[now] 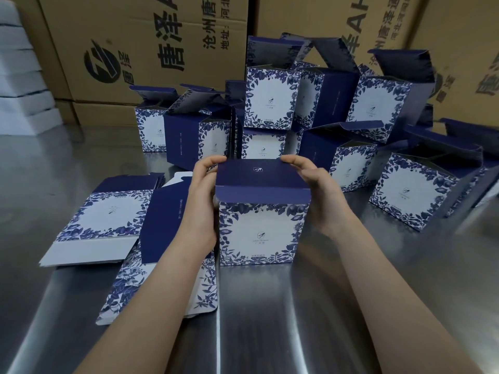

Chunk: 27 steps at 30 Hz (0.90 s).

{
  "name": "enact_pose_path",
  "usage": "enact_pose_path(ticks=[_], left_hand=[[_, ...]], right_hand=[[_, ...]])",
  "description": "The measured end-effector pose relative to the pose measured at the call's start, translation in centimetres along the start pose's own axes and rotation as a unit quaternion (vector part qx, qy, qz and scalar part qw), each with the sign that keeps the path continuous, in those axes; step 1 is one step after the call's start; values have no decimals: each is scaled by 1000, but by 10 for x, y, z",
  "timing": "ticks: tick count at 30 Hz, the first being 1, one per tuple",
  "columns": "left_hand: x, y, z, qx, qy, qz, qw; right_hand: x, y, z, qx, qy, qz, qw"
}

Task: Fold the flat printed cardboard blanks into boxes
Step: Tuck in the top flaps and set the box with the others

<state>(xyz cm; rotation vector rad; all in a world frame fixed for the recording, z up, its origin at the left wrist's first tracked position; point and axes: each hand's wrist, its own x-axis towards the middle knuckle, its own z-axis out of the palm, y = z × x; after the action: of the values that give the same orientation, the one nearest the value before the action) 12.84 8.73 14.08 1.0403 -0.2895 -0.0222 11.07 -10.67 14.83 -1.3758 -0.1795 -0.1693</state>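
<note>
The left hand (pixel 204 195) and right hand (pixel 316 193) grasp the box (pixel 260 230) at its lid (pixel 259 175). Uneven pressing could crease the flap (pixel 262 194), or slide the box across the table (pixel 270 319).

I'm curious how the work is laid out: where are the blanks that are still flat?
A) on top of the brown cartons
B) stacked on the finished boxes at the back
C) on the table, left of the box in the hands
C: the blanks lie flat on the table, to the left of the box that the left hand and right hand hold.
</note>
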Motion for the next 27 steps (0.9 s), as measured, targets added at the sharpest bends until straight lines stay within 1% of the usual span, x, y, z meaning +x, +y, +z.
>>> enact_pose_path(ticks=[4,6,11,14,17,19,21,24,27], left_hand=[[0,0,0,-27,12,-12,999],[-1,0,0,-30,14,-16,999],[-1,-1,0,5,17,-9,1000],[0,0,0,13,37,-15,999],[-1,0,-1,39,69,16,997],[-1,0,-2,72,97,58,991],[-2,0,-2,105,112,90,984],[-2,0,0,142,109,100,979],[-3,-1,1,167,86,92,978]], right_hand=[[-4,0,1,27,7,4,1000],[-4,0,3,18,9,7,1000],[-2,-1,4,-16,25,16,999],[-1,0,5,3,42,13,999],[-1,2,6,-6,62,5,998],[-1,3,6,-36,89,-15,995],[-1,2,8,-83,140,-64,985],[0,0,9,-115,201,-129,964],[-1,-2,10,-150,214,-158,952]])
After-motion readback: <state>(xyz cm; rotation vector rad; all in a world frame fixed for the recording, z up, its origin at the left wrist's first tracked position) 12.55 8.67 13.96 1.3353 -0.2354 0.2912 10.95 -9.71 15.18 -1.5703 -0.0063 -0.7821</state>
